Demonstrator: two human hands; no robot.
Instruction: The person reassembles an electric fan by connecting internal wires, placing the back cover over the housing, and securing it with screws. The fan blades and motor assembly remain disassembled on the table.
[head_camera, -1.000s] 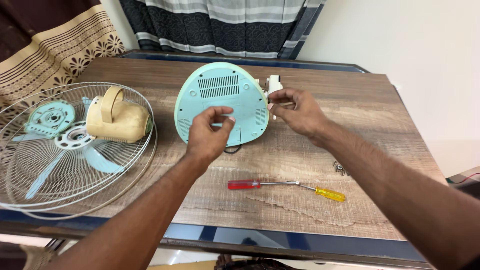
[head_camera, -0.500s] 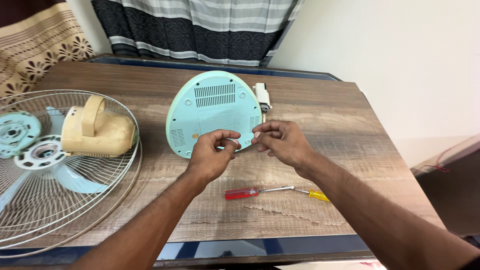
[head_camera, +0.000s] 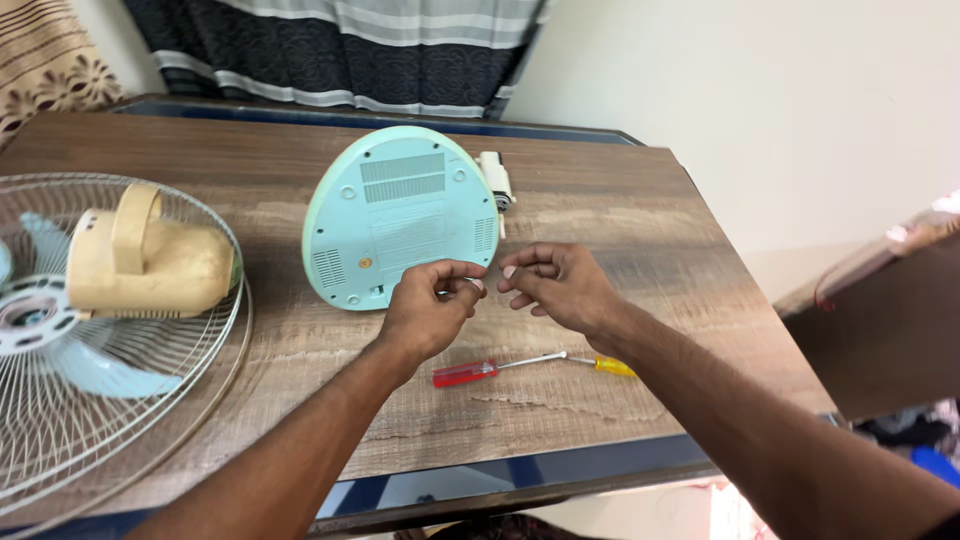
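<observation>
A mint-green fan base (head_camera: 400, 215) stands tilted on the wooden table (head_camera: 640, 240), its vented underside facing me. My left hand (head_camera: 425, 310) and my right hand (head_camera: 560, 285) meet just in front of its lower right edge, pinched fingertips almost touching each other. Whether a small part sits between the fingers I cannot tell. A white plastic piece (head_camera: 494, 180) sticks out behind the base's right side. Just below my hands, a red-handled screwdriver (head_camera: 460, 374) and a yellow-handled screwdriver (head_camera: 612, 367) lie tip to tip on the table.
At the left lies a wire fan grille (head_camera: 60, 440) with a cream motor housing (head_camera: 150, 262) and pale blue blades (head_camera: 90, 370) on it. A striped curtain (head_camera: 340, 50) hangs behind the table. A brown box (head_camera: 880, 320) stands off the table's right edge.
My right hand left the white piece and came down toward my left hand; both now meet in front of the base. The view has swung to the right.
</observation>
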